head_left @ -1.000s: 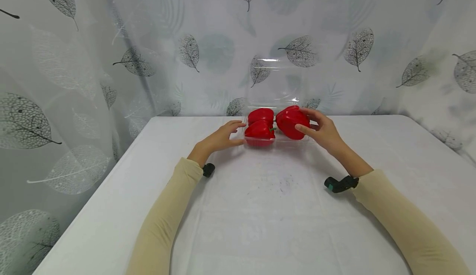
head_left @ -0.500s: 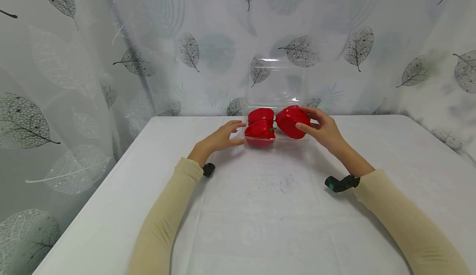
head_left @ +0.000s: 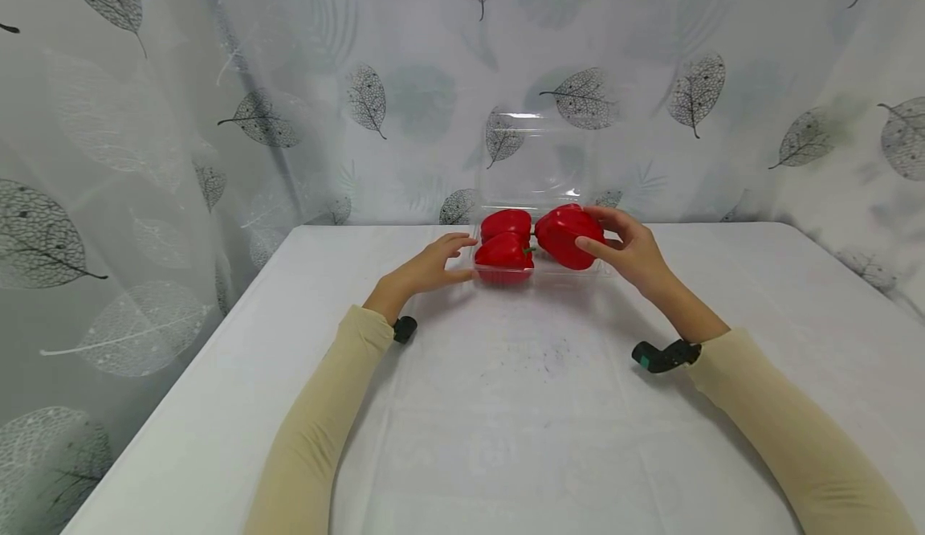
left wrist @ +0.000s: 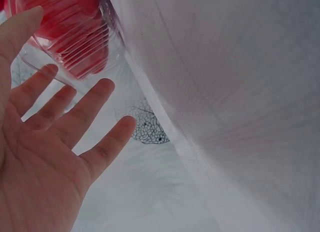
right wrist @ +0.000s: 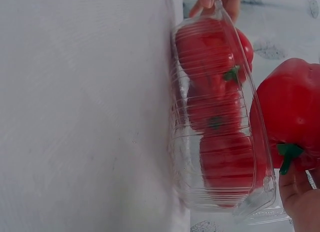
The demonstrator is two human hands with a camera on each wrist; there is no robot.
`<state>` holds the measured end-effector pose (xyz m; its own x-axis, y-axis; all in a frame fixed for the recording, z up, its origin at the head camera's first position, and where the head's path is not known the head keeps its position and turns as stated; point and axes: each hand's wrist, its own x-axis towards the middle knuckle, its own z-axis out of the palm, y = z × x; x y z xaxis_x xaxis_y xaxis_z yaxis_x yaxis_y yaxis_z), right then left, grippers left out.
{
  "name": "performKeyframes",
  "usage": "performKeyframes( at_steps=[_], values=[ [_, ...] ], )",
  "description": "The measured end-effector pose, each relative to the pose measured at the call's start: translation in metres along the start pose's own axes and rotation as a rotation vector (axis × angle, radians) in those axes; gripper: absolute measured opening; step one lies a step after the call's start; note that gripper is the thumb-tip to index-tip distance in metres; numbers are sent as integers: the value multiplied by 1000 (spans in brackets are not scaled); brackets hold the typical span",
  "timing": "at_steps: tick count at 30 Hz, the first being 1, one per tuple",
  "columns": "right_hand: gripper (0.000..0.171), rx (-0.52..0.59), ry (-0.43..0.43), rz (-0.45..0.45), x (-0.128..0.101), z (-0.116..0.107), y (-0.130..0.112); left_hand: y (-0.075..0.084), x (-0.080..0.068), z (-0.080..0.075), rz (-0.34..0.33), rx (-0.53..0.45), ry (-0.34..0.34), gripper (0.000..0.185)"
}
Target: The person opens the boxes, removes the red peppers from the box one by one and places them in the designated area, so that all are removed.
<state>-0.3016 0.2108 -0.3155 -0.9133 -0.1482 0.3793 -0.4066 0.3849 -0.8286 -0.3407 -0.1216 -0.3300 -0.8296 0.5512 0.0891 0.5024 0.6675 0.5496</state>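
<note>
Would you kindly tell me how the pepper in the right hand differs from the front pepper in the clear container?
The held pepper is gripped by the right hand above the clear container; the front pepper lies inside it, untouched. The held pepper looks larger. Both are glossy red with green stems.

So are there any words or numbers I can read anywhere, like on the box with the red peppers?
None: no words, labels, brands or numbers can be read in any view.
The clear plastic box shows only ribbed plastic, no sticker.
The red pepper held by the right hand is plain.
The curtain has leaf prints only.
The white table carries faint grey specks, not writing.
The left hand touches the box's side.
</note>
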Motion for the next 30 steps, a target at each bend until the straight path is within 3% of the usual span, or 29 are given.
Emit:
performKeyframes(
  at_steps=[30],
  values=[
    [61,55,-21,-50,-2,5,-6,2,-1,-1,-12,-12,-12,65]
  ],
)
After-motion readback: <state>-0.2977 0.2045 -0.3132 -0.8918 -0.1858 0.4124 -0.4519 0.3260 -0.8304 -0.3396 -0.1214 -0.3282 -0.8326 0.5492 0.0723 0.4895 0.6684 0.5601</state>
